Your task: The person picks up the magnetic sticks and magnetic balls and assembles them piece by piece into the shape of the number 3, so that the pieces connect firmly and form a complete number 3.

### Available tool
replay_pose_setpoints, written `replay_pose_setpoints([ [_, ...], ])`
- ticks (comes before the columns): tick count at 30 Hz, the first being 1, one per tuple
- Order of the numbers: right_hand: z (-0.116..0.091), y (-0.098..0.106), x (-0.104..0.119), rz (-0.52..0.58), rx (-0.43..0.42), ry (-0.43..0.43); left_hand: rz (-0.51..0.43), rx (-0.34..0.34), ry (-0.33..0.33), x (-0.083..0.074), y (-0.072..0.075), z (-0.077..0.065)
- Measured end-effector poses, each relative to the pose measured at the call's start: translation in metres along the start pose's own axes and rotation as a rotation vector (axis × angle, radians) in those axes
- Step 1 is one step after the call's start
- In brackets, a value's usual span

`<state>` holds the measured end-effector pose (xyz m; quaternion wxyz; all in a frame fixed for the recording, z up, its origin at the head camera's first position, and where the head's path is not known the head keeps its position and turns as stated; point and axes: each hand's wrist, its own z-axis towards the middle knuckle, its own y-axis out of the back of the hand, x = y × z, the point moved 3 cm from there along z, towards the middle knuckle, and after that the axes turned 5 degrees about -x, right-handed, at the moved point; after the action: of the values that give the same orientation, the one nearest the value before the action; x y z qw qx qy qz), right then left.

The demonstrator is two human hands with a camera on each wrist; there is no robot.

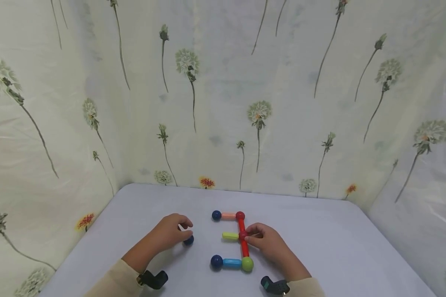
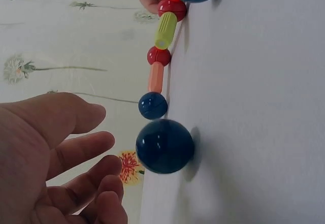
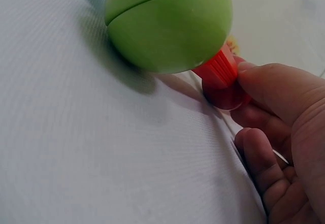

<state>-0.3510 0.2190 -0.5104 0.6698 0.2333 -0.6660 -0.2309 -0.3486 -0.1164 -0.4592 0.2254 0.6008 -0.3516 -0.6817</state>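
An E-shaped build of balls and rods lies on the white table. Its spine is two red rods with a red ball between them; my right hand pinches that ball with thumb and forefinger. A yellow-green rod sticks out leftward from it, its outer end bare. At the near end, a green ball joins a blue rod and a dark blue ball. My left hand, fingers loosely bent and apart, is beside a loose dark blue ball, with a gap in the left wrist view.
At the build's far end, another red ball carries a peach rod and a dark blue ball. A flower-print curtain rises behind and beside the white table. Each wrist wears a black camera.
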Motion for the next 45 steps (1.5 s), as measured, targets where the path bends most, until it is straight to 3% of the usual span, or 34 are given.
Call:
replay_pose_setpoints([
  [8, -0.001, -0.002, -0.002, 0.014, 0.004, 0.001, -0.013, 0.049, 0.041, 0.015, -0.002, 0.001],
  [17, 0.000, 0.000, -0.001, -0.007, 0.002, 0.027, -0.060, 0.116, 0.024, 0.019, -0.015, 0.007],
  [26, 0.000, 0.001, 0.001, 0.008, 0.009, 0.019, -0.065, 0.118, 0.028, 0.023, -0.019, 0.007],
  [45, 0.000, 0.000, -0.001, 0.005, 0.010, 0.015, -0.085, 0.113, 0.041, 0.016, -0.024, 0.002],
])
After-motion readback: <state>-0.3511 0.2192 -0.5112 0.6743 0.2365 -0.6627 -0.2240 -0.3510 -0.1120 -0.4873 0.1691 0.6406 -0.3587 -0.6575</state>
